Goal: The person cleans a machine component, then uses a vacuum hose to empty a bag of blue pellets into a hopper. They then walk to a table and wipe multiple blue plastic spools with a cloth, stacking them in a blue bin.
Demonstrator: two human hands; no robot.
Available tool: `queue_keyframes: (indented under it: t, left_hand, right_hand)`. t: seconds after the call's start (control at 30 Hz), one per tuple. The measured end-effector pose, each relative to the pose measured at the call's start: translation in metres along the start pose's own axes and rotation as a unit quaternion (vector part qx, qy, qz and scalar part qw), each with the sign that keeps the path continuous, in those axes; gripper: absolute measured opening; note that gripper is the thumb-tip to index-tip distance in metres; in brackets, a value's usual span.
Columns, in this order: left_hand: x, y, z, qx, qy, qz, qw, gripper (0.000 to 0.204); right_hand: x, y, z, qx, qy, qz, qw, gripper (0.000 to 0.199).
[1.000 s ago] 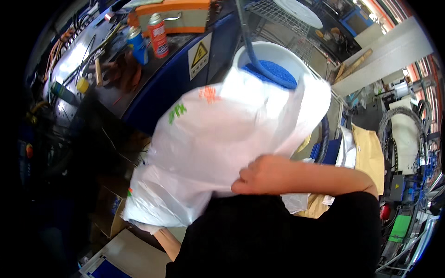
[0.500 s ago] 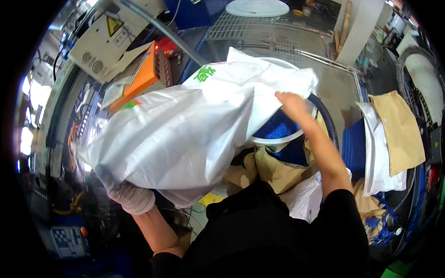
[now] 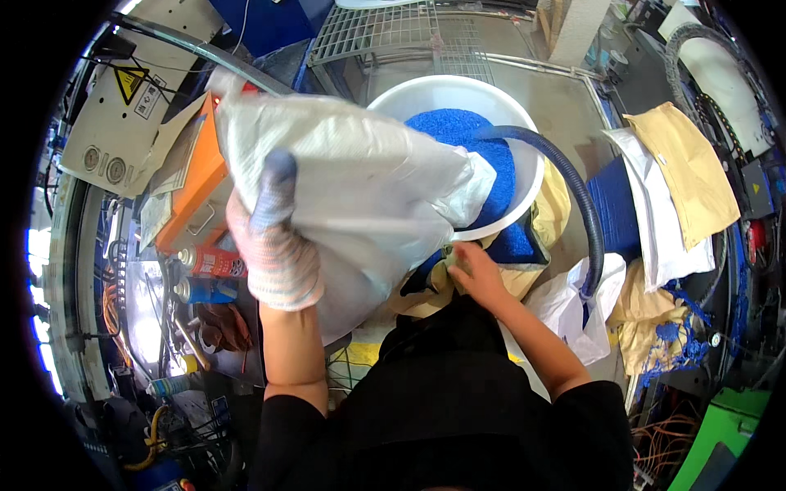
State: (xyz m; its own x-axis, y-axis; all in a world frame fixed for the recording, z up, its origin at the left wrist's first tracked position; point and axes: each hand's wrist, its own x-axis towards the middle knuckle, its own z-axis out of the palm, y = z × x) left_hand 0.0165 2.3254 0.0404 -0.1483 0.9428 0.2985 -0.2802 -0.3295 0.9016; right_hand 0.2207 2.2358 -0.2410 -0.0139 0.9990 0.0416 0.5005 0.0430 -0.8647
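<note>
A large white woven sack [image 3: 344, 155] lies tilted across the front of me, its mouth over the rim of a white round tub [image 3: 528, 106]. Blue granules [image 3: 450, 123] fill much of the tub, beside and under the sack's mouth. My left hand [image 3: 278, 245], in a striped knit glove with a grey-blue thumb, grips the raised closed end of the sack. My bare right hand [image 3: 479, 278] is just below the tub's near rim, close to the sack's lower edge, fingers apart and holding nothing that I can see. A dark corrugated hose [image 3: 577, 196] reaches into the granules.
Open brown paper sacks [image 3: 553, 200] with blue granules stand against the tub. A white bag [image 3: 577, 311] holds the hose's lower end. Left are an orange box [image 3: 205, 180], a red spray can [image 3: 211, 262] and a blue can [image 3: 205, 290]. A metal grating [image 3: 372, 33] lies beyond.
My left hand has lifted the sack's closed end up and away from me. My right hand has let go of the sack near its mouth and come down nearer my body. More granules show.
</note>
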Motion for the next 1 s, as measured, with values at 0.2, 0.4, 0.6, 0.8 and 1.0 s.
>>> queue_keyframes:
  t: [0.2, 0.4, 0.6, 0.8, 1.0]
  left_hand:
    - [0.023, -0.014, -0.005, 0.043, -0.124, 0.004, 0.991, 0.042]
    - [0.002, -0.014, -0.015, -0.024, -0.218, -0.052, 0.974, 0.061]
    - [-0.004, -0.029, -0.053, 0.072, -0.193, 0.007, 0.978, 0.053]
    - [-0.047, -0.036, -0.171, 0.238, -0.131, 0.060, 0.961, 0.058]
    - [-0.252, -0.151, -0.329, 0.437, 0.089, -0.242, 0.862, 0.072]
  right_hand:
    - [0.044, -0.129, -0.030, 0.048, 0.208, -0.172, 0.962, 0.074]
    - [0.124, -0.288, -0.080, 0.152, 0.057, -0.295, 0.942, 0.053]
    - [0.124, -0.296, -0.025, 0.257, 0.128, -0.234, 0.929, 0.033]
    - [0.133, -0.278, -0.025, 0.365, 0.220, -0.248, 0.870, 0.035]
    - [0.150, -0.273, -0.030, 0.351, 0.198, -0.296, 0.866, 0.036]
